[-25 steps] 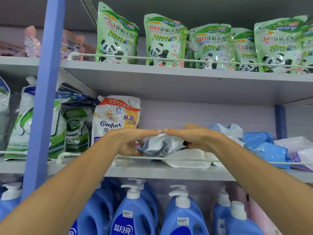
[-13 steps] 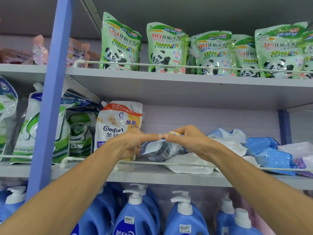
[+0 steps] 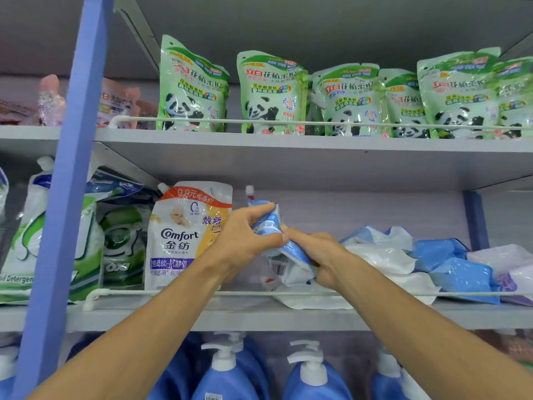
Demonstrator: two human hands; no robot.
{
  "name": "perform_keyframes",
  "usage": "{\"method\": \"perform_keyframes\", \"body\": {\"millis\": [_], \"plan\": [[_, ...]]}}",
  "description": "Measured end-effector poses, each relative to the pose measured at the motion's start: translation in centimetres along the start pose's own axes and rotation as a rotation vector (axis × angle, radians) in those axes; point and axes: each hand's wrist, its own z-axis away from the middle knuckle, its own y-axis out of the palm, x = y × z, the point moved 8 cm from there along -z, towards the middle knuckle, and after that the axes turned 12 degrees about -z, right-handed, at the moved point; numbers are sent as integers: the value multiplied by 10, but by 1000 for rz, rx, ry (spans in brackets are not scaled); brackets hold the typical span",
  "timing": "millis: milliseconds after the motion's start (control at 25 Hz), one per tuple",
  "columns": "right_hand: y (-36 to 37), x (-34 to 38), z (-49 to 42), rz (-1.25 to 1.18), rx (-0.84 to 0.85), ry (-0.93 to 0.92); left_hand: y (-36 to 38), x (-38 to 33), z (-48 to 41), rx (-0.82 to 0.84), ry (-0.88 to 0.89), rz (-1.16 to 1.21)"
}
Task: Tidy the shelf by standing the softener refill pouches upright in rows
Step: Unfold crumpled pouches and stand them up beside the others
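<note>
A blue and white softener refill pouch [image 3: 284,255] is tilted nearly upright on the middle shelf [image 3: 202,316], its spout pointing up. My left hand [image 3: 245,241] grips its upper part, and my right hand [image 3: 317,252] holds its lower right side. Just to the left stands an upright white and yellow Comfort pouch [image 3: 184,235]. To the right, a heap of blue and white pouches [image 3: 432,261] lies flat, with one white pouch [image 3: 314,298] flat under the held one.
A thin white rail [image 3: 230,293] runs along the shelf's front edge. Green detergent pouches [image 3: 121,243] stand at the left behind a blue upright post [image 3: 66,197]. Panda pouches [image 3: 271,93] stand on the shelf above, blue pump bottles [image 3: 225,376] below.
The pouch was lying flat under both hands; both hands have lifted and turned it until its spout points up, next to the Comfort pouch. The camera has moved closer.
</note>
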Motion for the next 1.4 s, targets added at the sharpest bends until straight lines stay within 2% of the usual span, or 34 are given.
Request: {"method": "perform_keyframes", "body": {"millis": [80,200,360,480,600,760,840,920,960,1080,1200,1400], "plan": [[-1,-6,-4,-46,-21,24,4,-4,-7,49,36,-50],[-4,1,-5,-21,-73,-148,0,10,-3,85,18,-26],[4,20,7,199,-158,-467,-2,43,-5,53,-225,83],[17,24,13,216,-46,-576,-8,58,-7,21,-381,136],[32,19,12,202,36,-583,-17,68,-5,-42,-409,160],[40,17,0,110,49,-557,-41,60,-4,-182,-201,161],[34,4,-14,92,-20,-347,-52,48,-5,-208,-86,114],[40,-19,-21,-15,77,-67,-56,46,-1,-161,-48,66],[44,-24,-22,-49,131,-26,-56,49,1,-129,-59,64],[53,-22,-25,-2,101,-136,-62,70,0,-95,-169,89],[68,-23,-29,103,82,-257,-82,83,-1,-222,-240,96],[100,-41,-42,141,150,-200,-126,98,6,-292,-287,154]]}}
